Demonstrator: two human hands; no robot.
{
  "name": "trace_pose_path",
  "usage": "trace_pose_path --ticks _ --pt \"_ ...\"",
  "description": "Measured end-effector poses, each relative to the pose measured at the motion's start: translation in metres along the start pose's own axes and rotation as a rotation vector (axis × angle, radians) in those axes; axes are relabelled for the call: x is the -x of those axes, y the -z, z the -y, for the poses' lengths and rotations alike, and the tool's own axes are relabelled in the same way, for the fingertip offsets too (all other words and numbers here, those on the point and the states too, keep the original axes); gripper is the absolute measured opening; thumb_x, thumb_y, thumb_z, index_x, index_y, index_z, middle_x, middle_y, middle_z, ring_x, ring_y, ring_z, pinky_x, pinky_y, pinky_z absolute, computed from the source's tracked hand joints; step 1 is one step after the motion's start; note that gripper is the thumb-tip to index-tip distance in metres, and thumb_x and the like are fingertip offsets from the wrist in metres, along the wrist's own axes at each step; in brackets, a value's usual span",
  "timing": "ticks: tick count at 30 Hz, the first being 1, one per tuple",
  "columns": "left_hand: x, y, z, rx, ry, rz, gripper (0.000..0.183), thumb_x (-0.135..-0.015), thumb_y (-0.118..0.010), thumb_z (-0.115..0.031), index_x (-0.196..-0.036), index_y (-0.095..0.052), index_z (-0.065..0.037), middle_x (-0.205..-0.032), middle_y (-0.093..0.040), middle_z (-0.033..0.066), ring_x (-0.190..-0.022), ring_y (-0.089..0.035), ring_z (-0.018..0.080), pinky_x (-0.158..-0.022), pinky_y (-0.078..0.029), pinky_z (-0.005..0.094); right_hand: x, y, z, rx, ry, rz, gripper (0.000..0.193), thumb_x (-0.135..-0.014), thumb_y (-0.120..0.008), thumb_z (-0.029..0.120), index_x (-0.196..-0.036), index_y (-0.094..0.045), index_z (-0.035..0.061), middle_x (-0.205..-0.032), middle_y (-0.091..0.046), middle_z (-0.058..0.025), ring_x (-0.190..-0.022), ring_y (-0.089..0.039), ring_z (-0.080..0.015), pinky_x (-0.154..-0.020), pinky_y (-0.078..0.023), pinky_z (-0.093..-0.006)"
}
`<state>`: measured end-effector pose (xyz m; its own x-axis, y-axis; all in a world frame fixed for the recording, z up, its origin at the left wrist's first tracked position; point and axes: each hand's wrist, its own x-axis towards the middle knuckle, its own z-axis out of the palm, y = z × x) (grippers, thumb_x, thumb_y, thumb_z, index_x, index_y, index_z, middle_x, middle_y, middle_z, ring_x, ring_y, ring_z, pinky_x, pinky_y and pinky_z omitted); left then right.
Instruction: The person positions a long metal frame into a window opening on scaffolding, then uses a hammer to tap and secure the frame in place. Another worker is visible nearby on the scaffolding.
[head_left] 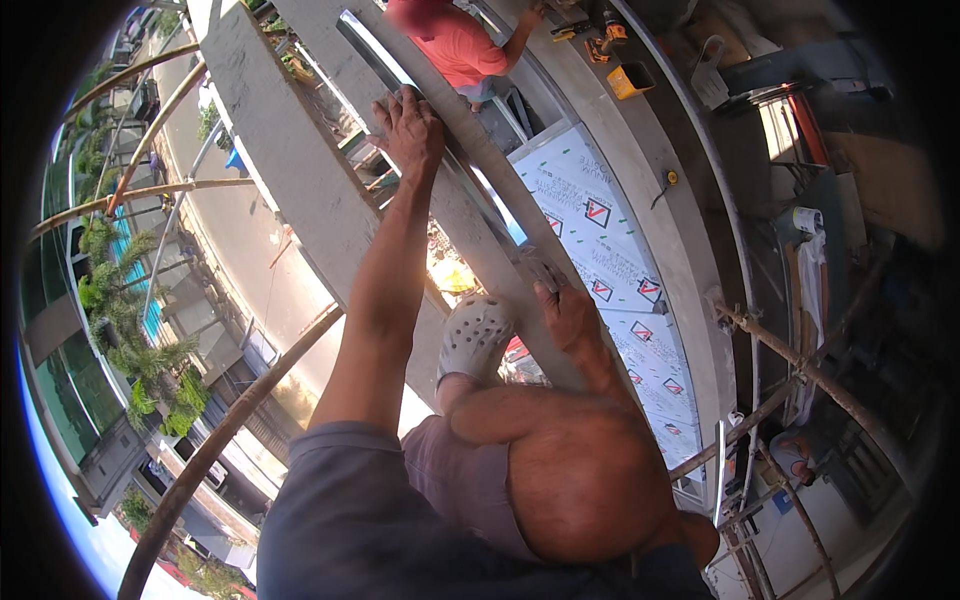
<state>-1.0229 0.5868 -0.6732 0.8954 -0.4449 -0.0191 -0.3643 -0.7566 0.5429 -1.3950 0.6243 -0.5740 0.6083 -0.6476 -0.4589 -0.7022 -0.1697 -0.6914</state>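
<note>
My left hand (410, 132) is stretched forward, fingers spread, pressing on a long shiny metal strip (365, 45) set along a grey concrete ledge (470, 205). Nearer to me, my right hand (572, 322) is closed round a small flat-bladed grey tool (540, 268). Its blade lies at the near end of the strip, against the ledge; the grip is mostly hidden by my fingers. My foot in a pale perforated clog (475, 335) stands beside the ledge, below my two hands, with my knee bent.
A person in a red shirt (460, 45) works ahead. Film-covered panels (600, 230) lie right of the ledge. A yellow box (630, 80), a power drill (605, 42) and a tape measure (670, 178) sit on a shelf. Bamboo poles (230, 430) cross on both sides; a street (215, 160) lies below left.
</note>
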Motion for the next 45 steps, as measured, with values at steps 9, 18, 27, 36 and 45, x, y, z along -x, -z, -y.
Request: trace_pose_path --ticks 9,18,27,36,45 --pt "0.002 -0.013 -0.008 -0.008 -0.03 -0.017 0.057 -0.11 -0.039 -0.04 -0.163 -0.042 -0.02 -0.173 -0.032 0.0128 -0.164 -0.013 0.0367 -0.122 -0.007 0.0747 -0.041 0.001 0.006 0.1 0.049 0.06 0.043 -0.108 -0.058 0.038 -0.122 -0.069 -0.0014 -0.079 -0.069 -0.0273 -0.078 -0.07 -0.0507 -0.07 -0.055 -0.0537" --pt "0.002 -0.012 -0.009 -0.015 -0.008 -0.027 0.055 -0.11 -0.039 -0.038 -0.161 -0.045 -0.019 -0.173 -0.032 0.0123 -0.164 -0.014 0.0373 -0.121 -0.009 0.0769 -0.065 0.009 0.032 0.13 0.055 0.095 0.046 -0.106 -0.059 0.04 -0.119 -0.063 -0.0036 -0.086 -0.07 -0.0348 -0.088 -0.07 -0.0538 -0.074 -0.056 -0.0604" --pt "0.006 0.0 -0.021 -0.002 -0.017 0.001 0.055 -0.109 -0.038 -0.031 -0.161 -0.043 -0.011 -0.174 -0.03 0.0139 -0.163 -0.013 0.0401 -0.121 -0.004 0.0786 -0.073 0.01 0.049 0.106 0.101 0.046 0.048 -0.108 -0.055 0.044 -0.114 -0.061 -0.003 -0.083 -0.07 -0.0307 -0.081 -0.07 -0.0533 -0.071 -0.056 -0.0596" --pt "0.007 -0.003 -0.016 -0.009 -0.021 -0.023 0.053 -0.109 -0.039 -0.027 -0.159 -0.044 -0.012 -0.173 -0.032 0.0141 -0.163 -0.015 0.0396 -0.121 -0.004 0.0779 -0.075 0.007 0.049 0.075 0.237 -0.02 0.046 -0.108 -0.057 0.042 -0.112 -0.063 -0.0036 -0.084 -0.07 -0.031 -0.079 -0.071 -0.0519 -0.069 -0.056 -0.0591" --pt "0.003 -0.003 -0.019 0.002 -0.064 -0.046 0.055 -0.109 -0.037 -0.029 -0.161 -0.043 -0.013 -0.172 -0.033 0.0138 -0.163 -0.015 0.0387 -0.121 -0.004 0.0777 -0.091 -0.006 0.05 0.049 0.357 -0.131 0.044 -0.108 -0.057 0.042 -0.113 -0.063 -0.0021 -0.084 -0.07 -0.0315 -0.079 -0.07 -0.0528 -0.068 -0.056 -0.0593"
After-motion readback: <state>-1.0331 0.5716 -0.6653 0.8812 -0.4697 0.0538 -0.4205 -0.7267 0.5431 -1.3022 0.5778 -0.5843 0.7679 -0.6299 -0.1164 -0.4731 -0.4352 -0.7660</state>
